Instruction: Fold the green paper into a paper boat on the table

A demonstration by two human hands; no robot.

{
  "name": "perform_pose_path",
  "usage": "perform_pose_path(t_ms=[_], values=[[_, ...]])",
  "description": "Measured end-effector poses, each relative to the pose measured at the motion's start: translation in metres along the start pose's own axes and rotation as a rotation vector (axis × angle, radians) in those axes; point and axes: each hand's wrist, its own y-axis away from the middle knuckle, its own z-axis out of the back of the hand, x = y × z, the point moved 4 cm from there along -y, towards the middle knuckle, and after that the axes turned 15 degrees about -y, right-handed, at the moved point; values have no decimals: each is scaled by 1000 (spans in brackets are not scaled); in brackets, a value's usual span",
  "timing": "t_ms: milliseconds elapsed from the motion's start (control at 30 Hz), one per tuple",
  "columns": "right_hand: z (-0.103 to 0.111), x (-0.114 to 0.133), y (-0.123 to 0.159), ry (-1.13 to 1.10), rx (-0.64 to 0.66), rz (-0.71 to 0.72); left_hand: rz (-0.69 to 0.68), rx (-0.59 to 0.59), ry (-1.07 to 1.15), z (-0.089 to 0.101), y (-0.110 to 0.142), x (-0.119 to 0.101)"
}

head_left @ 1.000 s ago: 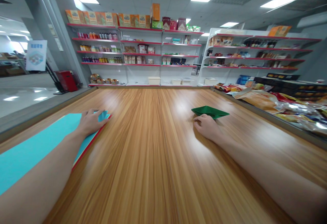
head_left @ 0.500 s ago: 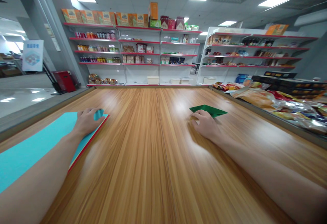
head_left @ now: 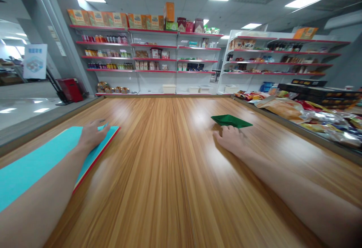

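Observation:
My left hand (head_left: pixel 94 134) is over the far end of a stack of paper, with a light-blue sheet (head_left: pixel 48 159) on top and red and pale edges showing beneath. Its fingers are closed in a pinch on the blue sheet, part of which sticks up by the fingertips; the hand is slightly blurred. To the right, my right hand (head_left: pixel 230 139) rests low over the table, fingers apart and loosely bent, holding nothing. Its fingertips are at the near edge of a green folded paper (head_left: pixel 232 121), which lies on the table with its sides raised.
The wood-grain table (head_left: pixel 152 172) has a raised rim. Beyond its right rim lie packaged snacks (head_left: pixel 285 108) and black boxes (head_left: pixel 316 95). Stocked shelves (head_left: pixel 152 46) stand behind the table. A red box (head_left: pixel 70 89) and a sign (head_left: pixel 35 61) are at left.
My left hand has drawn slightly back and left, and the raised blue corner shows less. My right hand has shifted a little toward me and right, its fingers spreading from a curl beside the green paper.

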Motion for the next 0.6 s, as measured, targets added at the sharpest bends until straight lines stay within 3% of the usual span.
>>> perform_pose_path(t_ms=[167,333,467,600], values=[[-12,-18,-10,-5,1,-150,218,81,-9,8,1,13],[-11,-26,-10,22,-79,-263,278,101,-55,11,0,16],[0,-12,-1,102,-209,-106,261,109,-76,20,-6,17],[9,0,6,119,-230,51,278,125,-79,33,-11,18]])
